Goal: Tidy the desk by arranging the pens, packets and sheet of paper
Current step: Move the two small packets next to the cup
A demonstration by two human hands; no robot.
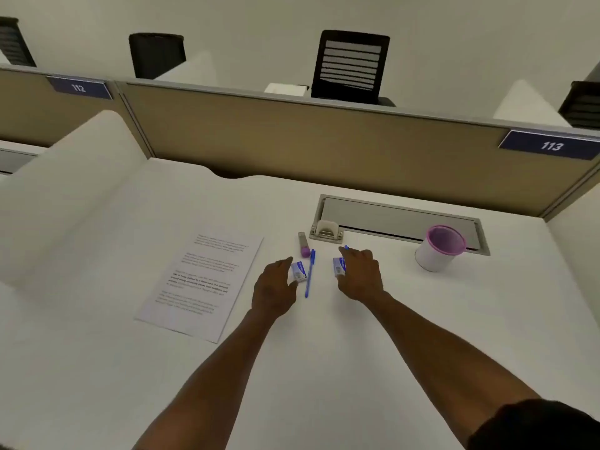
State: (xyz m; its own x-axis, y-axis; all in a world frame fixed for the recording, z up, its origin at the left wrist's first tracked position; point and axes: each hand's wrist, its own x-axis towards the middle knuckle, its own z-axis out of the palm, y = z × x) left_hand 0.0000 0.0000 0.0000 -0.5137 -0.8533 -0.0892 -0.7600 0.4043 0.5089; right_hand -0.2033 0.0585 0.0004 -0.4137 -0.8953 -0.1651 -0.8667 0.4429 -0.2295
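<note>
- The sheet of paper (pixel 199 282) lies flat on the white desk (pixel 324 368), skewed to the desk edge and well left of everything else; it looks untouched and in need of squaring up.
- The left hand (pixel 276 289) rests palm-down, fingers loosely curled, thumb and fingertips against the left packet (pixel 299 271), seemingly about to pinch it; the packet sits on the desk.
- Just right of it lies a blue pen (pixel 309 274), with a purple-capped marker (pixel 304 245) just beyond its far end, both loose.
- The right hand (pixel 358 274) covers the right packet (pixel 339 267), fingers bent over it. A blue tip pokes out above the knuckles, possibly a second pen held alongside, though that is hard to confirm.
- Far right, the pink-rimmed cup (pixel 440 248) stands upright, apparently empty, by the cable tray (pixel 399 216), the likely home for the pens.
</note>
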